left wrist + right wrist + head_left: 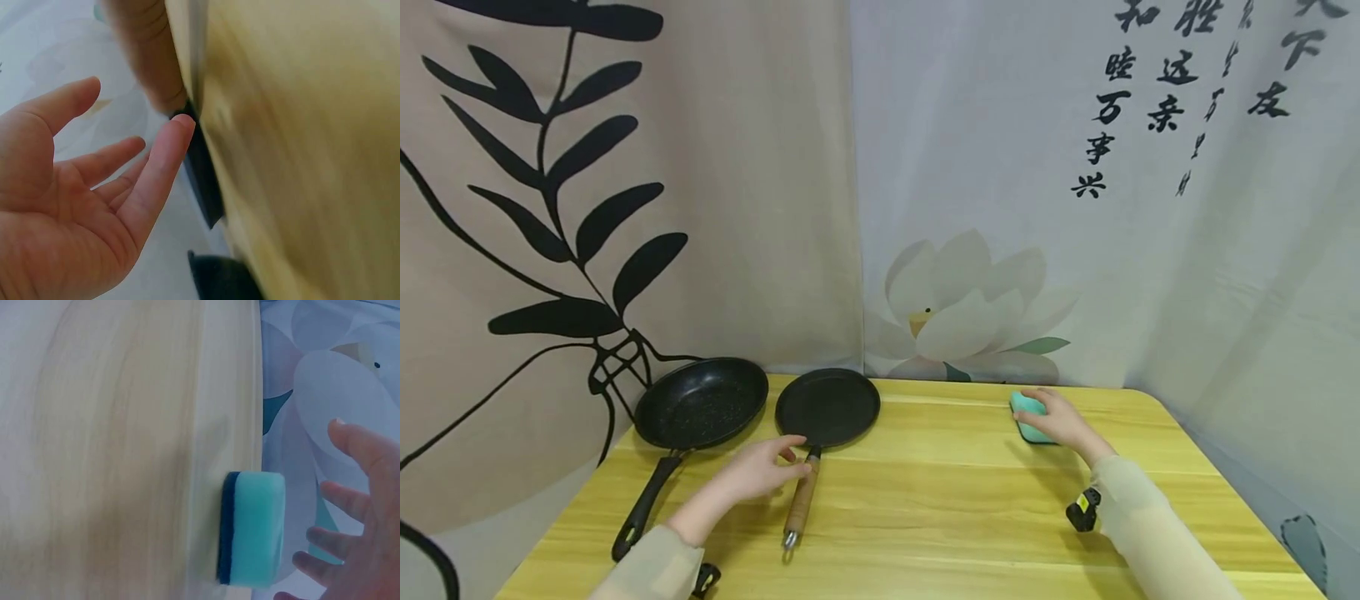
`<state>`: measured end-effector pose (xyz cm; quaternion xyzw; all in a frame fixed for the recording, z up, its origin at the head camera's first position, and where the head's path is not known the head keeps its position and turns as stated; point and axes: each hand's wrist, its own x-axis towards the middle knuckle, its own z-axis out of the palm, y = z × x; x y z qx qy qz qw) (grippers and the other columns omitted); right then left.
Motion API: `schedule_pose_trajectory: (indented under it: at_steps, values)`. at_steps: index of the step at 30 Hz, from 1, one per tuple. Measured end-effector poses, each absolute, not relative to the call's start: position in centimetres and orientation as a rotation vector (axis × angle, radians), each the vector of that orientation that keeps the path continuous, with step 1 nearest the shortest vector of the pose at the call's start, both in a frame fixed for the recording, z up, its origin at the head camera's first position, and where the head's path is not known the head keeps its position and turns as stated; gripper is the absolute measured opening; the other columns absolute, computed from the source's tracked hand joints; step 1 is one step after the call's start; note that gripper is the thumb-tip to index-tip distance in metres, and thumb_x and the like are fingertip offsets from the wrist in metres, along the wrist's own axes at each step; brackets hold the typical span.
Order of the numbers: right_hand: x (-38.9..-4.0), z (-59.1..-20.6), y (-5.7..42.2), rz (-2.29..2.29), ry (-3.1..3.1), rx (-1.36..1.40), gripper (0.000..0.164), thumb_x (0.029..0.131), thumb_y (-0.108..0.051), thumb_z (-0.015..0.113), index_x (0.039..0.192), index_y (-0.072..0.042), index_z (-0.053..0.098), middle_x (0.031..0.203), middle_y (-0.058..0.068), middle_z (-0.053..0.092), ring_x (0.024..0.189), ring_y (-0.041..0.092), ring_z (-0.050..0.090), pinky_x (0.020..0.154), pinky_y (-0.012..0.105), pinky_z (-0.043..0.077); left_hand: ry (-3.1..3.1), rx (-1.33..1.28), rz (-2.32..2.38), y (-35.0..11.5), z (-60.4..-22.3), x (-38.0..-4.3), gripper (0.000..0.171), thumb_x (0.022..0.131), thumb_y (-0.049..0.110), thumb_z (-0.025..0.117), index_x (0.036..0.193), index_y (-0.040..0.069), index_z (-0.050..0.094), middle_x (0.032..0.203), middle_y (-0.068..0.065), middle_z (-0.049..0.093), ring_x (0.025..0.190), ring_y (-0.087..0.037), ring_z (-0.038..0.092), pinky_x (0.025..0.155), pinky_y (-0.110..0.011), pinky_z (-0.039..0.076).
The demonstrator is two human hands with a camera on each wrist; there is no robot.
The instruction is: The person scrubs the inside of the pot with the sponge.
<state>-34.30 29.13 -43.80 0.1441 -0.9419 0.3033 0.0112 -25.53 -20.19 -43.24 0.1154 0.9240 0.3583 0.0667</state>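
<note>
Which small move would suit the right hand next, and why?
Probably lower the right hand and close it around the sponge: it hovers just above with spread fingers, a gap shows in the right wrist view, and the sponge lies dark side down on the table.

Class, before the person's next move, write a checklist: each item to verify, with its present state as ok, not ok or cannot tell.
1. Left hand has a grip on the small pan's brown handle: not ok.
2. Right hand is empty: ok.
3. Sponge rests dark layer down on the table: ok.
4. Large pan sits wholly over the table: cannot tell.
5. Both pans face upward: ok.
</note>
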Motion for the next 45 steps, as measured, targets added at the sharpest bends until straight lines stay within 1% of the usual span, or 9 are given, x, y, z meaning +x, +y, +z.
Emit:
schedule_pose_trajectory:
  at_steps: [3, 7, 11, 18, 23, 28, 34, 40, 45]
  values:
    - [-34.5, -44.2, 29.4, 0.941, -2.93, 0.442, 0.061, 0.098, -0.029, 0.058, 0.141, 0.01, 0.04, 0.144, 0.041, 0.025, 0.13, 0.059, 0.025, 0.101, 0.069, 0.027, 2.713, 0.339, 1.157, -19.9, -43.9, -25.4, 0.06, 0.09, 0.028, 0.071, 0.14, 0.003, 0.049, 0.113, -0.014, 0.062, 0.049, -0.016, 0.053, 0.048, -0.031, 0.049]
    - [-34.7, -44.7, 29.5, 0.91, -2.943, 0.432, 0.061, 0.097, -0.028, 0.059, 0.141, 0.01, 0.041, 0.143, 0.041, 0.027, 0.129, 0.058, 0.026, 0.1, 0.069, 0.028, 2.653, 0.336, 1.217, -19.5, -44.4, -25.2, 0.062, 0.089, 0.025, 0.072, 0.14, -0.002, 0.048, 0.111, -0.013, 0.061, 0.058, -0.018, 0.058, 0.048, -0.032, 0.052]
    - [-35.0, -45.0, 29.6, 0.895, -2.942, 0.428, 0.061, 0.095, -0.027, 0.061, 0.139, 0.011, 0.043, 0.141, 0.042, 0.03, 0.128, 0.059, 0.028, 0.099, 0.069, 0.03, 2.612, 0.326, 1.253, -19.3, -44.6, -24.8, 0.065, 0.089, 0.023, 0.072, 0.14, -0.006, 0.045, 0.114, -0.016, 0.059, 0.062, -0.019, 0.059, 0.05, -0.035, 0.054]
    - [-35.8, -45.5, 30.1, 0.786, -2.909, 0.414, 0.06, 0.09, -0.023, 0.068, 0.135, 0.012, 0.048, 0.134, 0.039, 0.042, 0.122, 0.057, 0.038, 0.097, 0.066, 0.034, 2.584, 0.338, 1.245, -19.2, -44.9, -24.4, 0.072, 0.089, 0.021, 0.072, 0.144, -0.009, 0.036, 0.13, -0.028, 0.051, 0.055, -0.021, 0.058, 0.051, -0.036, 0.054]
    - [-35.9, -45.8, 30.4, 0.748, -2.944, 0.354, 0.061, 0.087, -0.027, 0.07, 0.131, 0.011, 0.053, 0.134, 0.041, 0.039, 0.122, 0.06, 0.036, 0.097, 0.068, 0.033, 2.579, 0.36, 1.238, -19.1, -45.1, -24.5, 0.074, 0.089, 0.018, 0.072, 0.145, -0.011, 0.033, 0.137, -0.034, 0.043, 0.05, -0.021, 0.057, 0.051, -0.036, 0.053]
    - [-35.9, -46.0, 30.4, 0.754, -2.954, 0.352, 0.064, 0.085, -0.029, 0.074, 0.131, 0.009, 0.053, 0.136, 0.04, 0.037, 0.123, 0.059, 0.036, 0.096, 0.067, 0.034, 2.591, 0.392, 1.221, -19.0, -45.2, -24.6, 0.074, 0.089, 0.016, 0.072, 0.143, -0.014, 0.033, 0.135, -0.035, 0.045, 0.048, -0.022, 0.056, 0.05, -0.034, 0.052]
    - [-35.8, -46.1, 30.5, 0.766, -2.958, 0.359, 0.063, 0.084, -0.026, 0.075, 0.132, 0.009, 0.052, 0.136, 0.039, 0.037, 0.123, 0.057, 0.036, 0.096, 0.066, 0.036, 2.56, 0.438, 1.262, -18.7, -45.0, -24.4, 0.074, 0.089, 0.013, 0.071, 0.142, -0.018, 0.03, 0.133, -0.037, 0.045, 0.049, -0.021, 0.056, 0.05, -0.035, 0.052]
    - [-35.9, -46.2, 30.6, 0.772, -2.939, 0.394, 0.063, 0.083, -0.025, 0.076, 0.132, 0.008, 0.053, 0.134, 0.037, 0.042, 0.122, 0.055, 0.039, 0.096, 0.065, 0.037, 2.574, 0.473, 1.247, -18.2, -45.3, -24.5, 0.074, 0.089, 0.013, 0.071, 0.141, -0.019, 0.03, 0.131, -0.037, 0.047, 0.048, -0.017, 0.056, 0.049, -0.032, 0.051]
    - [-36.0, -45.9, 30.5, 0.804, -2.926, 0.426, 0.063, 0.084, -0.027, 0.074, 0.133, 0.007, 0.053, 0.133, 0.035, 0.045, 0.122, 0.053, 0.041, 0.096, 0.064, 0.037, 2.581, 0.5, 1.232, -17.9, -45.3, -24.4, 0.073, 0.089, 0.014, 0.07, 0.141, -0.018, 0.031, 0.133, -0.037, 0.045, 0.048, -0.017, 0.056, 0.048, -0.03, 0.05]
